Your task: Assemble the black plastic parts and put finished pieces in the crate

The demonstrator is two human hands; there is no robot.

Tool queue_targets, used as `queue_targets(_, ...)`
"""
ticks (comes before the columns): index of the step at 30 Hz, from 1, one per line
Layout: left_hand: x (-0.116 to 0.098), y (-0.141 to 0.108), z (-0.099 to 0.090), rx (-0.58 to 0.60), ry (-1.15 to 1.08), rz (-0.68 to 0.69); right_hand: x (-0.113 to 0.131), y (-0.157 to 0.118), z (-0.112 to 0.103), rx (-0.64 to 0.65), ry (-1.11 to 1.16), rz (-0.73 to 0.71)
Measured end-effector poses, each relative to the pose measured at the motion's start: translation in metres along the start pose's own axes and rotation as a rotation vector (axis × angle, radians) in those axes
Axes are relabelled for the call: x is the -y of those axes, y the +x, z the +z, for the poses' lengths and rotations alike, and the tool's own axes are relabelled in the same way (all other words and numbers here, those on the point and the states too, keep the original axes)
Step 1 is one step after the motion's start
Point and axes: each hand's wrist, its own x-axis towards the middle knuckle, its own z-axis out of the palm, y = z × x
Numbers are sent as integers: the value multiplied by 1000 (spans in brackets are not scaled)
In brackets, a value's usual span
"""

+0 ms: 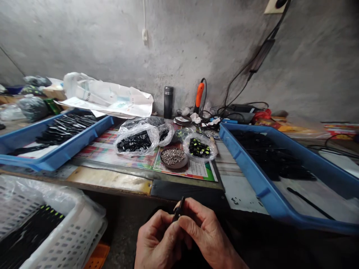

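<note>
Low at the front, before the table edge, my left hand point(158, 239) and my right hand point(204, 233) pinch a small black part point(177, 213) between thumbs and fingers. One end of the part sticks up above the fingertips; the rest is hidden by the hands. Beyond them on the table stands a round dish of small metal screws point(173, 156). To its left an open plastic bag holds black pieces point(134, 142), and to its right another bag holds black and yellow-green pieces point(199, 147).
Blue trays with long black parts stand left point(101, 127) and right point(252, 164). A white basket point(70, 224) is at lower left. Behind are a dark flask point(168, 102), an orange-handled tool point(199, 95), cables and white packaging point(106, 97).
</note>
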Motion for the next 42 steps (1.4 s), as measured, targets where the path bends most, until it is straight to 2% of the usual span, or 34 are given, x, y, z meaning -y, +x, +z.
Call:
queue_targets(2, -1, -1, 0, -1, 22, -5, -1, -1, 1, -7, -23, 19)
queue_targets(8, 3, -2, -1, -9, 69, 9, -2, -3, 7, -142, -62, -9)
queue_targets(12, 4, 0, -6, 41, 47, -64, -2, -5, 1, -62, 46, -15)
queue_targets(16, 12, 1, -13, 203, 10, -119, -4, -2, -10, -41, 108, -69)
queue_targets(21, 25, 1, -15, 279, -69, -151, -13, 4, -15, 105, 269, -10)
queue_targets(23, 25, 1, -13, 256, -82, -160, -15, 5, -12, 55, 237, -36)
queue_targets(26, 18, -2, -8, 164, -32, -182, -14, 3, -3, -172, 38, -178)
queue_targets(28, 12, -4, -5, 126, -2, -181, -12, 1, 1, -259, -79, -252)
queue_targets(30, 8, -6, -2, 110, 12, -169, -12, -1, 0, -241, -71, -250)
queue_targets(38, 3, -6, 3, 41, 63, -140, -10, -5, -15, -10, 119, -67)
queue_targets(42, 4, -6, 1, 14, 99, -101, -4, -6, -14, 2, 52, 13)
